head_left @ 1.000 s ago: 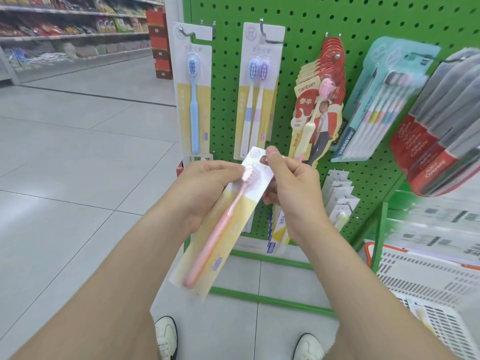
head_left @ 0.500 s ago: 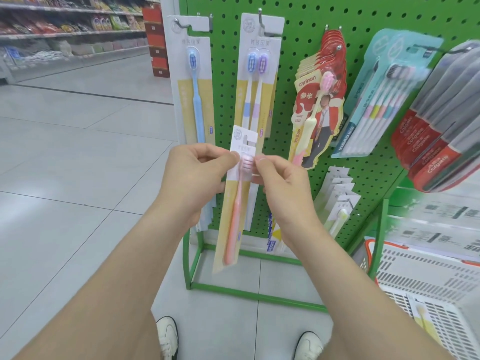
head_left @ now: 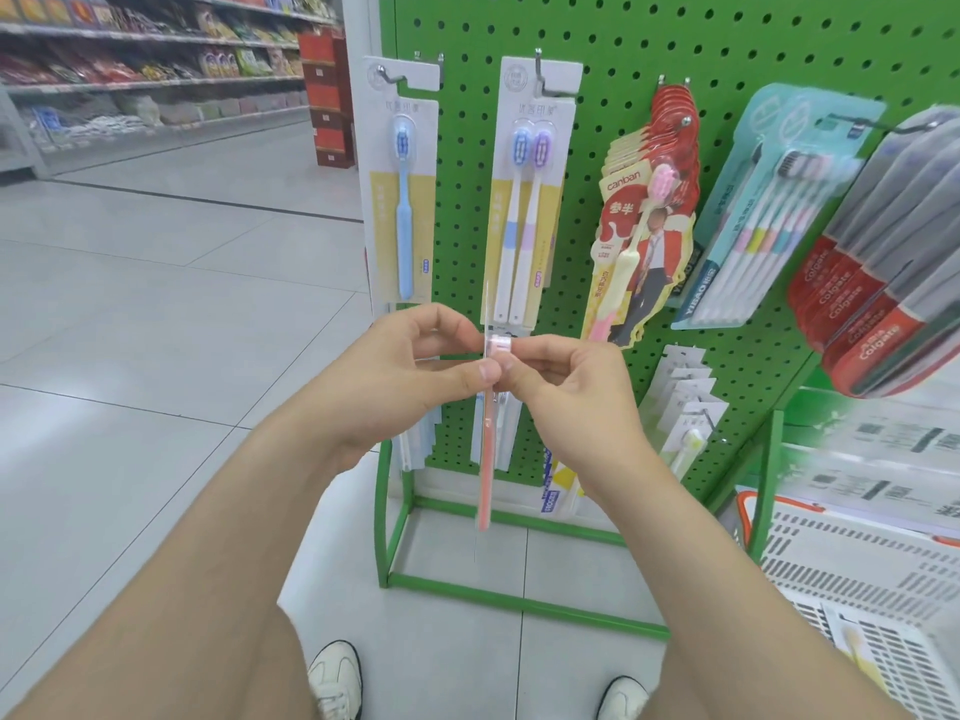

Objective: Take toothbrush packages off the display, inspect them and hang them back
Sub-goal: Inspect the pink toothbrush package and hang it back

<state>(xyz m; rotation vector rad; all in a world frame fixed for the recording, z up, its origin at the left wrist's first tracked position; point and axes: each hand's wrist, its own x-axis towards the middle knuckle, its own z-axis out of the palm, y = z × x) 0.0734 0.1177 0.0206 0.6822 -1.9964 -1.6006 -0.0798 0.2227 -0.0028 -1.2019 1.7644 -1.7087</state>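
Note:
I hold a pink toothbrush package [head_left: 486, 459] edge-on in front of the green pegboard display [head_left: 649, 39]. It hangs upright, its brush head at the top between my fingers. My left hand [head_left: 415, 371] pinches its upper part from the left and my right hand [head_left: 566, 381] pinches it from the right. On the hooks above hang a blue single-brush package [head_left: 402, 200] and a blue-and-purple twin package [head_left: 530, 210].
Red canban packs [head_left: 649, 210], a teal multi-brush pack [head_left: 769, 210] and Colgate packs [head_left: 883, 272] hang further right. Small white packs [head_left: 685, 407] hang lower. A white basket [head_left: 857, 589] stands at lower right. The green stand frame [head_left: 395, 511] sits on the tiled floor [head_left: 156, 330]; store shelves [head_left: 130, 70] are far left.
The pink package swung from tilted to upright and turned edge-on to me. Both hands rose and closed in on its top.

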